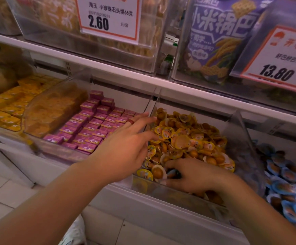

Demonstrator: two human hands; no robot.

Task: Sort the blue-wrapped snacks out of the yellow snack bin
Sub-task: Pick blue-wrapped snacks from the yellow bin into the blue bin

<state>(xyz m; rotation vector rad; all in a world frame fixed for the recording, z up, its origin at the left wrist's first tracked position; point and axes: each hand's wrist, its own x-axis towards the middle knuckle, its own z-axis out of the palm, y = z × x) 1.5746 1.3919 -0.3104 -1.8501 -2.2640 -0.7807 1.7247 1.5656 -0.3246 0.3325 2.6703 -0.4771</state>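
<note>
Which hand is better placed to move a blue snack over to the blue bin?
Right. The right hand is at the front of the yellow snack bin, its fingers curled around a blue-wrapped snack, and nearer the blue bin. The left hand lies spread over the far-left side.

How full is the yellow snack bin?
Nearly full: yellow snacks heap above the clear front wall of the bin.

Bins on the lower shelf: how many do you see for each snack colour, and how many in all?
Yellow box bin: 1
Pink box bin: 1
Yellow snack bin: 1
Blue snack bin: 1
Total: 4
</note>
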